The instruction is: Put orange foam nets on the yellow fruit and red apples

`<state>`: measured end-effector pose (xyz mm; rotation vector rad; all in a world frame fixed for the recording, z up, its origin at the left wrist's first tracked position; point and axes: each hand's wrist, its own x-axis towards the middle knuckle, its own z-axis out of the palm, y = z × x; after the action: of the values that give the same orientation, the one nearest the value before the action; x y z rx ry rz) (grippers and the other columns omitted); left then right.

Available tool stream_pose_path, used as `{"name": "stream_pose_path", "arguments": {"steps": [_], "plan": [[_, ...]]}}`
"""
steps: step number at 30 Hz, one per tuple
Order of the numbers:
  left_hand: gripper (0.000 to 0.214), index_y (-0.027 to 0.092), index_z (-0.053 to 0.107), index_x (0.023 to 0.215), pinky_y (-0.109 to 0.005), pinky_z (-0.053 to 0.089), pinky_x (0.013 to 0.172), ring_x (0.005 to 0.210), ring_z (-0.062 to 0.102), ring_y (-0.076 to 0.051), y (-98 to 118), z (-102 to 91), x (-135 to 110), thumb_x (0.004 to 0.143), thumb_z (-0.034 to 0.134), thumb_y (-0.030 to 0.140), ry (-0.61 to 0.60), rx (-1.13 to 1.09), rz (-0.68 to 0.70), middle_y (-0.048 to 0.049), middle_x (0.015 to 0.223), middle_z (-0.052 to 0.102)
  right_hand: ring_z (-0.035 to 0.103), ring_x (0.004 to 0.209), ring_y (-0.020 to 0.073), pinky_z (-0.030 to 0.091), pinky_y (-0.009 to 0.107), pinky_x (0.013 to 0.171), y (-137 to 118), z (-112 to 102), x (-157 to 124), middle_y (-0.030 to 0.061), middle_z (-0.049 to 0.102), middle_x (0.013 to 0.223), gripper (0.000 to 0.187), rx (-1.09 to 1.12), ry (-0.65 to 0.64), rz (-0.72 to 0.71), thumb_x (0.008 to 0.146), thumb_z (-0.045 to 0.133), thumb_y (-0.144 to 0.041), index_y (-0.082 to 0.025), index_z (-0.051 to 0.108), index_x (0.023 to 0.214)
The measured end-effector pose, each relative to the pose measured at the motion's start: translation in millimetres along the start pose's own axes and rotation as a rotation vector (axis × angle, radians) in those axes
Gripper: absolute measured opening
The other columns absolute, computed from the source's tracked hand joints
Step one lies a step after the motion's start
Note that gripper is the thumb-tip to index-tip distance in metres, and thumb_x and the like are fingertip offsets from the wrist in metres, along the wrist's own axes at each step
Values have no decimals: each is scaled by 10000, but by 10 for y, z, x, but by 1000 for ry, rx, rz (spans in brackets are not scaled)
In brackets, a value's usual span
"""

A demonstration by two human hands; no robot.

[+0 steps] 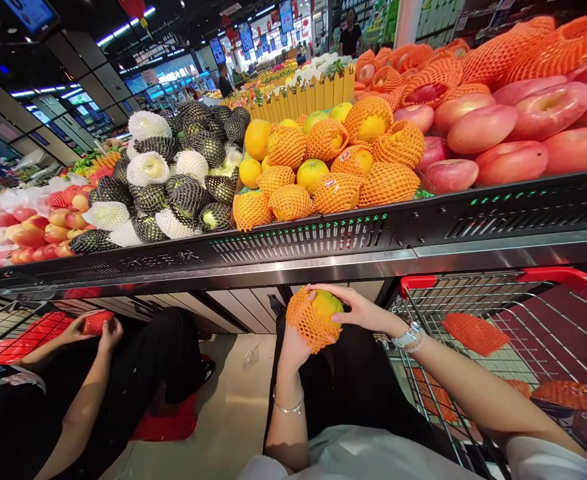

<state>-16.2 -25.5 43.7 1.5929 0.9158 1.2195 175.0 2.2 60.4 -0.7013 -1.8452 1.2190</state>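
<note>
You are holding an orange (326,305) low in front of you, below the edge of the fruit stand (293,250) and just left of the shopping cart (503,293). It is nearly round, so no long axis is telling; its bare yellow-green skin is facing up and to the right, while the orange foam net (307,321) is covering its lower left side. The net is a soft, stretchy mesh with diamond-shaped holes, bunching loosely at the bottom. Your left hand (293,343) is cupping the netted side from beneath, fingers closed around it. Your right hand (356,308) is curling over the smooth, waxy-looking top, fingertips pressing on the bare skin; a watch (407,335) is sitting on that wrist. A spare net (475,333) is lying in the wire cart, which is showing a red handle. Up on the stand, more netted oranges (323,160) are piling beside smooth pink apples (498,133) and dark-netted fruit (183,173). To your left, another person's hands (93,327) are gripping a red net (97,321)
</note>
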Motion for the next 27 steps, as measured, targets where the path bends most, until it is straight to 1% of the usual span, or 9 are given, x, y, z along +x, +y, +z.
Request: {"name": "stream_pose_path", "arguments": {"steps": [2, 5, 7, 10, 13, 15, 18, 21, 27], "plan": [[760, 290, 509, 1325, -464, 282, 1159, 1350, 399, -310, -37, 18, 20, 638, 829, 350, 1, -48, 15, -94, 1446, 447, 446, 1306, 261, 311, 466, 1132, 48, 37, -15, 109, 475, 1402, 639, 15, 70, -20, 839, 614, -501, -219, 422, 1379], [766, 269, 515, 1299, -449, 280, 1157, 1375, 354, -313, -137, 78, 56, 615, 836, 399, 84, -156, -4, -103, 1461, 420, 498, 1245, 253, 396, 457, 1065, 98, 117, -34, 144, 456, 1388, 657, 57, 229, -9, 867, 577, -498, -227, 308, 1402], [774, 258, 528, 1267, -421, 327, 1130, 1357, 375, -318, -203, 135, 82, 585, 839, 453, 223, -295, -61, -109, 1429, 450, 537, 1196, 227, 452, 431, 1015, 90, 178, -40, 150, 379, 1435, 622, 90, 274, 11, 898, 549, -448, -261, 242, 1405], [746, 317, 451, 1305, -403, 449, 1018, 1303, 444, -305, -242, 207, 111, 666, 726, 586, 438, -504, -159, -83, 1439, 428, 529, 1213, 212, 461, 420, 1023, 49, 290, -33, 133, 249, 1495, 626, 78, 298, -5, 883, 593, -379, -302, 227, 1385], [780, 356, 345, 1362, -403, 487, 965, 1258, 491, -285, -202, 227, 114, 704, 634, 659, 562, -652, -253, -67, 1433, 431, 445, 1283, 240, 402, 470, 1081, 54, 408, -11, 108, 363, 1399, 524, -142, 351, -94, 847, 644, -345, -278, 373, 1291], [818, 335, 362, 1355, -392, 477, 977, 1207, 532, -272, -166, 220, 102, 672, 634, 693, 615, -712, -300, -70, 1357, 508, 478, 1214, 251, 418, 492, 1048, 86, 460, 7, 101, 494, 1232, 371, -294, 367, -125, 852, 635, -346, -252, 481, 1175], [748, 335, 413, 1331, -387, 477, 969, 1148, 570, -255, -154, 208, 76, 710, 567, 722, 595, -679, -305, -57, 1283, 570, 549, 1014, 258, 475, 488, 910, 120, 471, 31, 87, 584, 1023, 255, -383, 388, -105, 850, 629, -397, -232, 552, 1029], [697, 320, 454, 1310, -380, 490, 941, 1144, 570, -257, -195, 201, 59, 750, 509, 731, 537, -632, -312, -64, 1277, 579, 547, 893, 246, 469, 455, 824, 91, 412, 48, 69, 613, 902, 206, -427, 364, -92, 858, 612, -424, -222, 576, 868], [734, 335, 374, 1378, -375, 518, 915, 1184, 552, -251, -259, 175, 75, 740, 665, 550, 529, -679, -297, -78, 1428, 450, 535, 883, 217, 470, 371, 777, 11, 250, 30, 71, 603, 910, 172, -446, 192, -134, 900, 560, -362, -213, 600, 823]]}}
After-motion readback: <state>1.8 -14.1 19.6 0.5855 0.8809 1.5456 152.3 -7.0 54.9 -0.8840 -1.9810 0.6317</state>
